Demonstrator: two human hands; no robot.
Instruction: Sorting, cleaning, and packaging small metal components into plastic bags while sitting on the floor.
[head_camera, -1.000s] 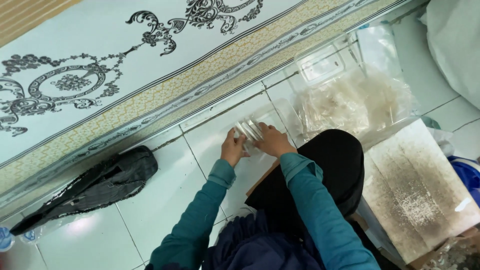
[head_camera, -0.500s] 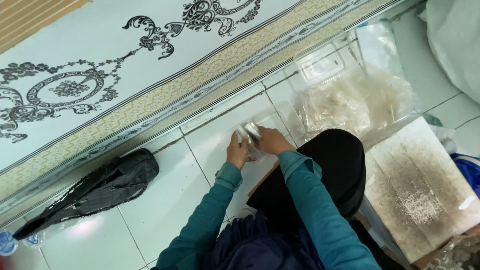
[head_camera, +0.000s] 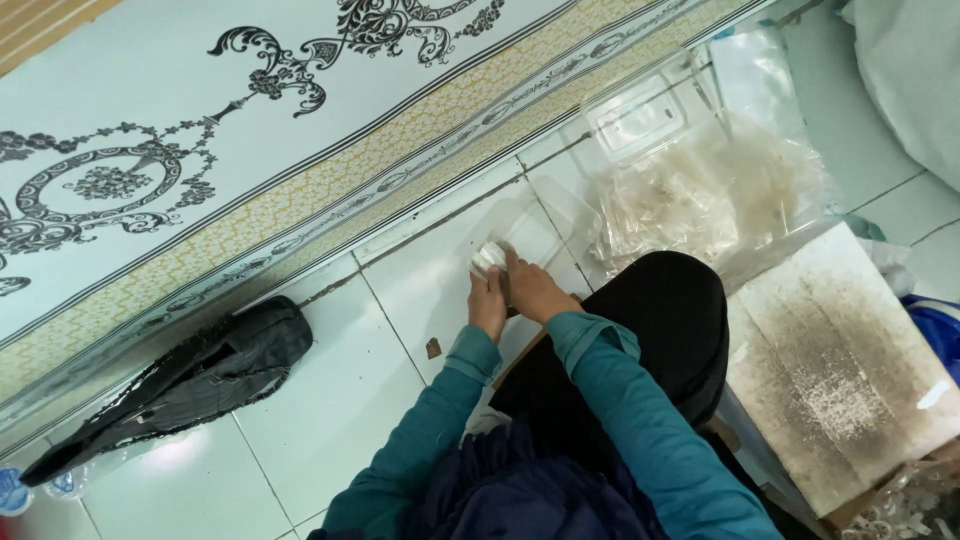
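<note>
A: The left hand (head_camera: 487, 300) and the right hand (head_camera: 535, 290) are pressed together over a small clear plastic bundle (head_camera: 490, 258) — both closed on it, fingers curled round. A second ago they held it up and spread apart, and the clear piece looked wider between them.

B: So it has been gathered in?

A: It looks that way. Half a second ago the hands had already drawn close, and now the bundle is smaller and sits low, just above the white tiled floor (head_camera: 330, 400), at about twelve o'clock from the person's knees. Judging by that, the folding or squeezing of the plastic is well along, though what is inside cannot be made out.

B: Where does it lie against the rest?

A: Right at the near edge of a clear plastic tray (head_camera: 545, 215), which sits at one o'clock from the hands. Beyond that, at two o'clock, is a heap of clear bags (head_camera: 700, 195) with another clear lidded box (head_camera: 640, 115) behind it.

B: And the count?

A: Two hands, both the person's own — no one else shows. One bundle in the grip. Two clear containers. One heap of bags; the single bags cannot be told apart. One black folded bag (head_camera: 200, 370) at nine o'clock. One grey speckled board (head_camera: 840, 360) at three o'clock. One patterned mat (head_camera: 200, 130) along the top.
</note>
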